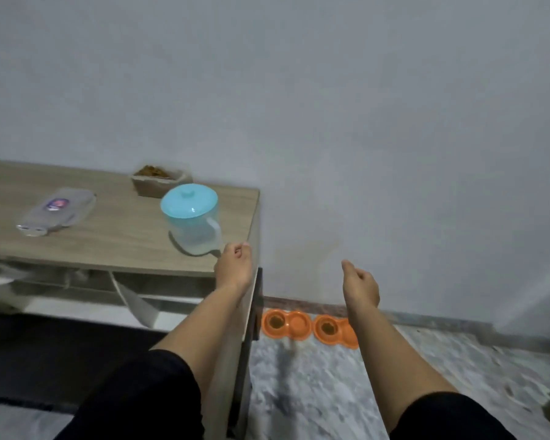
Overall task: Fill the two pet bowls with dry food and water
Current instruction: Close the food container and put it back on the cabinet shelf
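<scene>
Two orange double pet bowls lie on the floor against the wall: the left bowl set [285, 324] and the right bowl set [334, 330]. Each shows brown food in its left cup. The right set is partly behind my right forearm. A clear water jug with a light blue lid [191, 217] stands on the wooden table [115, 236] near its right edge. Behind it sits a clear container of brown dry food [159, 181]. My left hand [234, 265] hovers just right of the jug's handle, fingers loosely curled, holding nothing. My right hand [359, 284] is raised above the bowls, empty, fingers apart.
A grey flat pouch with a purple label [58, 212] lies on the table's left part. A shelf below the table holds white cloth [134, 300]. A marble-patterned floor [331, 392] spreads in front of the bowls; a plain grey wall stands behind.
</scene>
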{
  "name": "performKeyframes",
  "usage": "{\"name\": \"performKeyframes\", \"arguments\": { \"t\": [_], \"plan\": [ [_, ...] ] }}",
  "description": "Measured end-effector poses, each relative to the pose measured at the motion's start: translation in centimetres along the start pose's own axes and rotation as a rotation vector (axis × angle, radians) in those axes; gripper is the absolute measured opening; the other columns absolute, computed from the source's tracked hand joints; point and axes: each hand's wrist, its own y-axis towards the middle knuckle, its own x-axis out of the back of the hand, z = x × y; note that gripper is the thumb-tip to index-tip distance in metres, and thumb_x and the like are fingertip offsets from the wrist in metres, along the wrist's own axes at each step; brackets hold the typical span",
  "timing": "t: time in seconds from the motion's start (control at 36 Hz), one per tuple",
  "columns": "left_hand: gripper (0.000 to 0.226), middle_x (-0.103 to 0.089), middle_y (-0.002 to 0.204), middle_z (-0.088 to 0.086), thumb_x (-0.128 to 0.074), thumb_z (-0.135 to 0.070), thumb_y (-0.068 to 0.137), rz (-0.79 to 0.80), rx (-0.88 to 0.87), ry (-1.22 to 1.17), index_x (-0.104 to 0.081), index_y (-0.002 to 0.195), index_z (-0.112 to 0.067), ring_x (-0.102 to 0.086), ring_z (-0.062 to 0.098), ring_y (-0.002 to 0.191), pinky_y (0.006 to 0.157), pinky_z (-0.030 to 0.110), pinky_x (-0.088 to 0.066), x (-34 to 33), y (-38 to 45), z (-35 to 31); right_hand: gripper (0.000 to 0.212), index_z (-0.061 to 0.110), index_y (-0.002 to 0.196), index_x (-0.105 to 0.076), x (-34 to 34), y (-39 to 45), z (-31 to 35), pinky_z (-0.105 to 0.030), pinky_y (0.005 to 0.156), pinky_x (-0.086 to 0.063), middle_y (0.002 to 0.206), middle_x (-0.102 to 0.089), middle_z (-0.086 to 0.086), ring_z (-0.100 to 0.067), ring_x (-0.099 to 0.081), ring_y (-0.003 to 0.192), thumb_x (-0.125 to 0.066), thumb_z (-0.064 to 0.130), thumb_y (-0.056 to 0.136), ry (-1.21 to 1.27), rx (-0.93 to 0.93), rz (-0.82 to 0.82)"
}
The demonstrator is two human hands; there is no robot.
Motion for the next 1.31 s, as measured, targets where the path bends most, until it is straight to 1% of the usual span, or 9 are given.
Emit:
{"name": "performKeyframes", "arguments": {
  "t": [0.33, 0.47, 0.61, 0.72, 0.81, 0.92, 1.08, 1.17, 1.31],
  "plan": [
    [0.032, -0.064, 0.113, 0.014, -0.04, -0.026, 0.098, -0.095, 0.135, -0.181, -0.058, 0.117, -0.008, -0.057, 0.029, 0.104, 0.083, 0.033, -0.039, 4.8, 0.8, 5.5, 0.045, 0.008, 0.122, -0.059, -6.5, -4.5, 1.3, -0.038, 0.1, -0.042, 0.125, -0.06, -0.011, -0.03, -0.053, 0.117, -0.053, 0.041, 0.092, -0.138, 0.132, 0.157],
    [0.036, -0.063, 0.119, 0.013, -0.038, -0.03, 0.1, -0.141, 0.183, -0.209, -0.055, 0.125, -0.01, -0.056, 0.03, 0.111, 0.087, 0.033, -0.038, 7.4, 1.4, 7.1, 0.044, 0.007, 0.118, -0.06, -9.1, -6.2, 1.5, -0.034, 0.095, -0.042, 0.12, -0.062, -0.011, -0.029, -0.055, 0.112, -0.053, 0.042, 0.092, -0.175, 0.158, 0.253],
    [0.037, -0.061, 0.121, 0.012, -0.038, -0.031, 0.1, -0.203, 0.199, -0.245, -0.052, 0.128, -0.012, -0.058, 0.029, 0.113, 0.092, 0.035, -0.042, 10.9, 2.5, 8.8, 0.035, 0.008, 0.109, -0.062, -11.8, -8.2, 2.0, -0.026, 0.081, -0.038, 0.102, -0.062, -0.007, -0.021, -0.052, 0.091, -0.053, 0.038, 0.093, -0.212, 0.195, 0.319],
    [0.037, -0.06, 0.122, 0.006, -0.039, -0.034, 0.099, -0.24, 0.219, -0.267, -0.053, 0.128, -0.016, -0.058, 0.026, 0.112, 0.095, 0.037, -0.044, 14.2, 3.2, 10.7, 0.035, 0.008, 0.107, -0.062, -14.5, -10.6, 2.1, -0.029, 0.087, -0.041, 0.095, -0.057, -0.004, -0.024, -0.055, 0.099, -0.053, 0.038, 0.093, -0.226, 0.209, 0.351],
    [0.035, -0.06, 0.117, 0.005, -0.037, -0.034, 0.1, -0.25, 0.229, -0.286, -0.054, 0.126, -0.016, -0.058, 0.026, 0.109, 0.09, 0.037, -0.045, 17.3, 4.1, 12.3, 0.031, 0.01, 0.099, -0.063, -17.3, -12.7, 2.3, -0.026, 0.082, -0.038, 0.094, -0.059, -0.004, -0.021, -0.052, 0.091, -0.054, 0.039, 0.093, -0.221, 0.23, 0.355],
    [0.035, -0.061, 0.119, 0.008, -0.036, -0.035, 0.1, -0.239, 0.207, -0.253, -0.054, 0.123, -0.015, -0.057, 0.029, 0.11, 0.09, 0.036, -0.044, 21.9, 5.9, 14.3, 0.026, 0.014, 0.091, -0.062, -21.3, -15.5, 2.5, -0.032, 0.089, -0.042, 0.095, -0.061, -0.005, -0.023, -0.053, 0.093, -0.054, 0.039, 0.091, -0.187, 0.231, 0.345],
    [0.033, -0.061, 0.119, 0.007, -0.039, -0.036, 0.098, -0.228, 0.189, -0.244, -0.055, 0.122, -0.02, -0.059, 0.027, 0.11, 0.097, 0.048, -0.049, 30.2, 9.3, 17.3, 0.025, 0.016, 0.073, -0.056, -27.7, -20.9, 2.3, -0.033, 0.084, -0.041, 0.089, -0.06, -0.007, -0.025, -0.055, 0.092, -0.056, 0.034, 0.091, -0.085, 0.163, 0.345],
    [0.034, -0.063, 0.12, 0.009, -0.039, -0.035, 0.097, -0.257, 0.193, -0.226, -0.056, 0.122, -0.018, -0.059, 0.029, 0.112, 0.097, 0.048, -0.048, 34.3, 11.4, 19.2, 0.024, 0.013, 0.082, -0.057, -31.0, -23.3, 2.5, -0.035, 0.09, -0.041, 0.094, -0.06, -0.008, -0.026, -0.055, 0.095, -0.056, 0.036, 0.091, -0.097, 0.17, 0.348],
    [0.039, -0.063, 0.118, 0.014, -0.037, -0.038, 0.099, -0.244, 0.25, -0.239, -0.053, 0.128, -0.017, -0.057, 0.031, 0.114, 0.101, 0.048, -0.045, 38.9, 13.2, 22.1, 0.022, 0.013, 0.089, -0.056, -34.8, -25.9, 2.6, -0.032, 0.087, -0.039, 0.096, -0.058, -0.007, -0.022, -0.051, 0.092, -0.055, 0.034, 0.093, -0.119, 0.175, 0.358]
  ]
}}
